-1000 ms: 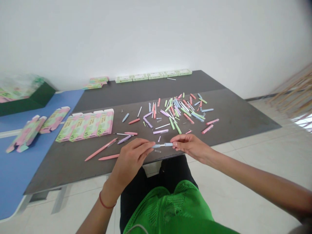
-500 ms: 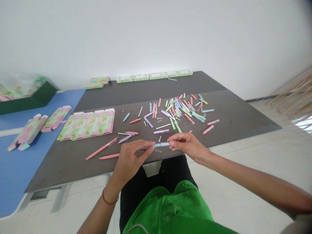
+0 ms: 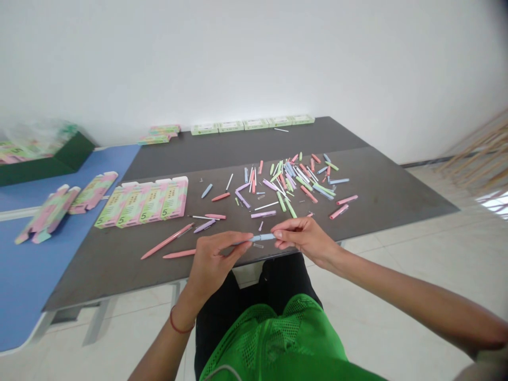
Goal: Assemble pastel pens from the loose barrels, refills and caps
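Between my two hands a light blue pen (image 3: 265,237) lies level, just above the table's front edge. My left hand (image 3: 216,256) pinches its left end with thumb and fingers. At the other end, my right hand (image 3: 299,236) grips the pen's right part, which the fingertips partly cover. A small clear plastic piece (image 3: 258,245) rests on the table under the pen, and a small purple piece (image 3: 261,226) lies just behind it. Left of my left hand are a pink pen (image 3: 178,254) and a longer pink pen with a clip (image 3: 167,241).
Loose pen barrels, caps and white refills form a scattered pile (image 3: 293,182) on the dark table (image 3: 357,159). Flat printed boxes (image 3: 153,202) stand in a row at left. More boxes (image 3: 256,124) line the wall. A dark green bin (image 3: 67,156) sits on the blue table.
The two pen parts sit slightly closer in line, with my right hand a little nearer my left. The view has shifted very slightly.
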`<state>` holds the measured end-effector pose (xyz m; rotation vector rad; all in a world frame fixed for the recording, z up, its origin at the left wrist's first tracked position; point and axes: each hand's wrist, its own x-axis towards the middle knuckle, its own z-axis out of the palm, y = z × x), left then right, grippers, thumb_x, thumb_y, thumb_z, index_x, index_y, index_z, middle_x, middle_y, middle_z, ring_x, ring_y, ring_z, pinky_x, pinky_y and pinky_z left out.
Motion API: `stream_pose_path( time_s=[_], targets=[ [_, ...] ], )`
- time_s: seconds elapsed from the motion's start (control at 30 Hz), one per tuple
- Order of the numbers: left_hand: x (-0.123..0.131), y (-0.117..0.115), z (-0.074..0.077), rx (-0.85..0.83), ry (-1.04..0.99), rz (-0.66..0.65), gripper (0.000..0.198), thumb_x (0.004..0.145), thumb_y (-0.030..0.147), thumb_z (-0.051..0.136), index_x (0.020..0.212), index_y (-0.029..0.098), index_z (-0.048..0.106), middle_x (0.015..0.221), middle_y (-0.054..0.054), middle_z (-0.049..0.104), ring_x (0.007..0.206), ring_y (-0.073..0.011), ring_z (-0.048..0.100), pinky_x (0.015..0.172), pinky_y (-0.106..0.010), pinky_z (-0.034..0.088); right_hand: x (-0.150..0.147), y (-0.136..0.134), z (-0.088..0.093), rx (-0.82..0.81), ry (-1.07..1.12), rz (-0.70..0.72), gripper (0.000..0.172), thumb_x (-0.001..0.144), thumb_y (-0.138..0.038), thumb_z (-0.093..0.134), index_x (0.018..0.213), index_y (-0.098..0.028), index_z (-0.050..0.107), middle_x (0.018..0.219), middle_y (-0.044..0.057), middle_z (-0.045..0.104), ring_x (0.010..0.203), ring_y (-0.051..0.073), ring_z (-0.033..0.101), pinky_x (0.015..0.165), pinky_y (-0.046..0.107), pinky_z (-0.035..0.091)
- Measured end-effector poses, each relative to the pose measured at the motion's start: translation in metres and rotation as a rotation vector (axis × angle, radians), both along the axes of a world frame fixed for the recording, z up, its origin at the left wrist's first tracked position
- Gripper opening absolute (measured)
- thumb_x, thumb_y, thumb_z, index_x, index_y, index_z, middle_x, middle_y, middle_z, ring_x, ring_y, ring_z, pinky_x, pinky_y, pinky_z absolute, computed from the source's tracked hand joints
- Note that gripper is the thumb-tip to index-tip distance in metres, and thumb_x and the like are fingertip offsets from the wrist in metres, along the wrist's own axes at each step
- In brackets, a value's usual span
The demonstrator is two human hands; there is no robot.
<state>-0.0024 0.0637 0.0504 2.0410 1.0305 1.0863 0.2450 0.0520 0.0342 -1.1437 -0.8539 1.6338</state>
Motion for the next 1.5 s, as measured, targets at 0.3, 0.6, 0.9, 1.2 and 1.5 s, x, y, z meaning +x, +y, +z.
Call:
stream_pose_path(
  time_s=[0.3, 0.6, 0.9, 1.2, 1.5],
  targets=[
    [0.012, -0.019, 0.015, 0.018, -0.088, 0.031, 0.005, 0.087, 0.022, 0.080, 0.091, 0.019, 0.078, 0.077, 0.000, 0.077, 0.063, -0.0121, 0.069, 0.060, -0.020, 0.054, 0.002, -0.003, 0.003, 0.046, 0.153, 0.171, 0.030, 0.071, -0.036, 0.096, 0.087, -0.016, 0.082, 0.066, 0.000, 0.072, 0.060, 0.008, 0.066, 0.059, 0.018, 0.054],
    [0.018, -0.039, 0.026, 0.265, 0.009, -0.011, 0.011, 0.093, 0.016, 0.073, 0.102, 0.021, 0.074, 0.086, -0.001, 0.078, 0.073, -0.0121, 0.071, 0.071, -0.023, 0.054, -0.001, -0.009, -0.002, 0.096, 0.263, 0.295, 0.025, 0.078, -0.034, 0.092, 0.087, -0.015, 0.079, 0.076, 0.001, 0.068, 0.063, 0.008, 0.059, 0.060, 0.020, 0.048],
    [0.007, -0.054, 0.055, 0.373, 0.092, 0.089, 0.006, 0.093, 0.017, 0.073, 0.095, 0.021, 0.070, 0.078, 0.005, 0.077, 0.062, -0.0069, 0.070, 0.067, -0.016, 0.055, -0.003, -0.012, -0.008, 0.093, 0.345, 0.340, 0.024, 0.080, -0.035, 0.091, 0.087, -0.017, 0.076, 0.082, 0.001, 0.065, 0.062, 0.008, 0.053, 0.059, 0.022, 0.043],
    [0.000, -0.063, 0.064, 0.364, 0.004, 0.094, 0.009, 0.092, 0.017, 0.074, 0.097, 0.023, 0.069, 0.076, 0.004, 0.077, 0.060, -0.0094, 0.071, 0.062, -0.017, 0.059, -0.005, -0.012, -0.008, 0.083, 0.361, 0.385, 0.024, 0.080, -0.037, 0.090, 0.085, -0.019, 0.075, 0.082, 0.002, 0.064, 0.059, 0.008, 0.049, 0.054, 0.022, 0.037],
    [0.001, -0.060, 0.062, 0.334, 0.051, 0.083, 0.010, 0.091, 0.018, 0.077, 0.093, 0.022, 0.068, 0.079, 0.005, 0.078, 0.065, -0.0091, 0.072, 0.066, -0.019, 0.057, -0.010, -0.012, -0.005, 0.061, 0.324, 0.402, 0.027, 0.079, -0.040, 0.090, 0.084, -0.019, 0.074, 0.082, 0.002, 0.064, 0.059, 0.008, 0.047, 0.054, 0.022, 0.037]
  ],
)
